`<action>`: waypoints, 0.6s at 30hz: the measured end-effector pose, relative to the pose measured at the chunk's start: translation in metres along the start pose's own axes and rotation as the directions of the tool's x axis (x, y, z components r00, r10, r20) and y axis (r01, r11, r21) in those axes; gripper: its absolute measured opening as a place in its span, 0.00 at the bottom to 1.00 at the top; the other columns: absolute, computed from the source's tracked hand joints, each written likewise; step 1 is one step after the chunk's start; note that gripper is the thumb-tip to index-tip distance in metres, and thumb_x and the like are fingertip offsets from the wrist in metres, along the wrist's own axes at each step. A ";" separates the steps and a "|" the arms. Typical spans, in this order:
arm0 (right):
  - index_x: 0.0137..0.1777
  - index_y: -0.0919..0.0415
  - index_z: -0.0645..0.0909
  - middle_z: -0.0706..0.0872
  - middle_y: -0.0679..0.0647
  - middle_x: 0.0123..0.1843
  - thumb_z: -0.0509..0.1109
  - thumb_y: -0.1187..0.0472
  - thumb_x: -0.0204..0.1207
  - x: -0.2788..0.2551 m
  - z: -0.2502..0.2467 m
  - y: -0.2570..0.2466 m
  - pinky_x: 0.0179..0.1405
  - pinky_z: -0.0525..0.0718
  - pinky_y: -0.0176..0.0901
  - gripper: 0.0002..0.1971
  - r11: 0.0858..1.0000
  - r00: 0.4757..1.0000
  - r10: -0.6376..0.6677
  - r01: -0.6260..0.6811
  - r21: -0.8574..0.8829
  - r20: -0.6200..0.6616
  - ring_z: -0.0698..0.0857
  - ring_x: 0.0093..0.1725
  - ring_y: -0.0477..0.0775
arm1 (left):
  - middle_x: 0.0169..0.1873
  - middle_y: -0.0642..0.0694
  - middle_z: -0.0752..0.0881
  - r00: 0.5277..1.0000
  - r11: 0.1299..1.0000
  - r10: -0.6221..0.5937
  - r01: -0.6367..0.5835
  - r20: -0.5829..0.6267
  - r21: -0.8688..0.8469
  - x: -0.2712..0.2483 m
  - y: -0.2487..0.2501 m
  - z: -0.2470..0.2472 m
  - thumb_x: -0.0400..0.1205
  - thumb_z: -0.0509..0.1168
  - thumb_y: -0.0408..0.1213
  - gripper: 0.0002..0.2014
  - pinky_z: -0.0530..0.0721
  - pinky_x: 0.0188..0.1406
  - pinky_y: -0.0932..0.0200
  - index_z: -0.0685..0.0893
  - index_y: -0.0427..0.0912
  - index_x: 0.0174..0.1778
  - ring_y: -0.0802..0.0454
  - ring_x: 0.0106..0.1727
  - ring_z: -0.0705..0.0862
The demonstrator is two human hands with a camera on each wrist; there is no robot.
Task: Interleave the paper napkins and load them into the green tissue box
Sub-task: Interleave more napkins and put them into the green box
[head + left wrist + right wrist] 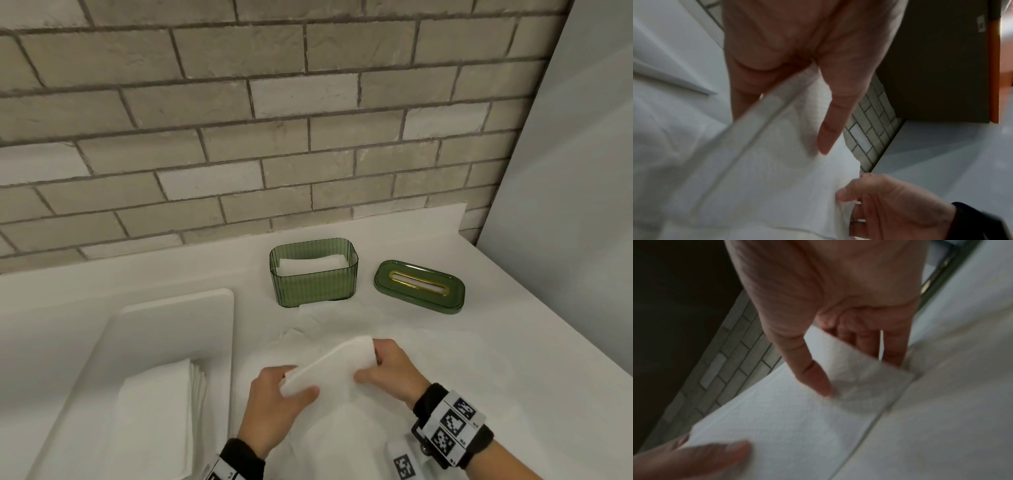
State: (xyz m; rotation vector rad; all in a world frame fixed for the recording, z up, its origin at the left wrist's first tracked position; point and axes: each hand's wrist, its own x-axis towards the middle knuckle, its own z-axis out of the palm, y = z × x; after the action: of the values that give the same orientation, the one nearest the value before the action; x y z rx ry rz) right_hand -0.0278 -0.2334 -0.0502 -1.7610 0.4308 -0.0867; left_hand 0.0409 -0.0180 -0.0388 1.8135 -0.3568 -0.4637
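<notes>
Here the left hand (274, 401) and right hand (390, 370) pinch a folded napkin (329, 368) by its ends.

We see a home kitchen or washroom corner: a wall of grey-beige rectangular brick tiles (239, 113) stands behind a smooth white desk (496, 325), and a white rectangular sunken basin (171, 308) is set into this desk at the left.
</notes>
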 end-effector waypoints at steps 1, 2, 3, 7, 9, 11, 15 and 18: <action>0.46 0.62 0.89 0.93 0.55 0.45 0.74 0.64 0.54 0.001 -0.005 0.000 0.52 0.89 0.57 0.17 0.999 0.999 0.015 -0.013 -0.033 0.039 0.92 0.46 0.57 | 0.38 0.48 0.93 0.999 0.999 -0.039 0.038 0.028 0.034 -0.002 -0.006 -0.005 0.70 0.82 0.36 0.07 0.90 0.41 0.60 0.92 0.44 0.40 0.53 0.41 0.92; 0.47 0.61 0.89 0.93 0.56 0.46 0.75 0.65 0.56 0.002 -0.009 -0.004 0.53 0.89 0.57 0.17 0.999 0.998 0.016 -0.013 -0.040 0.059 0.92 0.47 0.57 | 0.39 0.48 0.93 0.997 0.996 -0.067 0.063 0.050 0.064 -0.003 -0.007 -0.011 0.69 0.83 0.38 0.08 0.90 0.43 0.57 0.91 0.44 0.40 0.53 0.41 0.92; 0.49 0.61 0.89 0.93 0.56 0.47 0.75 0.68 0.57 0.006 -0.013 -0.011 0.54 0.89 0.56 0.17 1.000 0.998 0.003 -0.001 -0.031 0.060 0.92 0.47 0.56 | 0.38 0.48 0.93 0.996 0.994 -0.058 0.052 0.062 0.096 -0.001 -0.007 -0.018 0.67 0.83 0.39 0.09 0.90 0.43 0.54 0.91 0.45 0.37 0.53 0.40 0.91; 0.52 0.60 0.86 0.91 0.59 0.53 0.76 0.80 0.66 0.041 -0.030 -0.059 0.60 0.86 0.54 0.18 0.987 0.988 -0.156 0.157 -0.046 0.014 0.90 0.52 0.57 | 0.26 0.53 0.87 0.986 0.969 0.166 -0.158 -0.028 0.188 0.038 0.030 -0.038 0.71 0.80 0.26 0.11 0.78 0.28 0.70 0.87 0.45 0.40 0.53 0.31 0.81; 0.54 0.59 0.85 0.90 0.57 0.53 0.76 0.75 0.70 0.066 -0.035 -0.088 0.57 0.85 0.48 0.16 0.963 0.966 -0.255 0.248 -0.109 -0.054 0.89 0.53 0.55 | 0.32 0.51 0.86 0.944 0.946 0.292 -0.263 -0.152 0.189 0.069 0.063 -0.045 0.74 0.77 0.25 0.17 0.77 0.28 0.75 0.84 0.45 0.55 0.54 0.31 0.81; 0.58 0.60 0.85 0.89 0.54 0.53 0.75 0.70 0.73 0.091 -0.037 -0.114 0.56 0.84 0.43 0.14 0.948 0.941 -0.300 0.276 -0.160 -0.156 0.88 0.53 0.53 | 0.42 0.48 0.86 0.897 0.931 0.366 -0.353 -0.250 0.097 0.102 0.091 -0.047 0.79 0.71 0.23 0.22 0.83 0.33 0.71 0.77 0.45 0.65 0.53 0.35 0.85; 0.64 0.62 0.83 0.87 0.52 0.53 0.71 0.69 0.76 0.139 -0.033 -0.134 0.53 0.80 0.35 0.17 0.933 0.906 -0.326 0.261 -0.249 -0.272 0.84 0.52 0.51 | 0.51 0.48 0.79 0.830 0.882 0.472 -0.441 -0.296 0.168 0.167 0.115 -0.042 0.80 0.66 0.21 0.30 0.88 0.42 0.49 0.65 0.50 0.73 0.38 0.44 0.86; 0.67 0.61 0.79 0.86 0.59 0.58 0.70 0.71 0.74 0.162 -0.031 -0.121 0.49 0.79 0.35 0.21 0.934 0.902 -0.303 0.218 -0.281 -0.308 0.82 0.51 0.52 | 0.60 0.41 0.75 0.851 0.883 0.456 -0.396 -0.260 0.251 0.197 0.103 -0.034 0.79 0.66 0.21 0.32 0.85 0.56 0.44 0.63 0.49 0.75 0.38 0.56 0.81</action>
State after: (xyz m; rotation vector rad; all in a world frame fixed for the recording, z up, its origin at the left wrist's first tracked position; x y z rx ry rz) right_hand 0.1421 -0.2954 0.0449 -2.0450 0.4688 -0.5682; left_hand 0.2292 -0.1103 0.0431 1.8811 -0.5822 0.1795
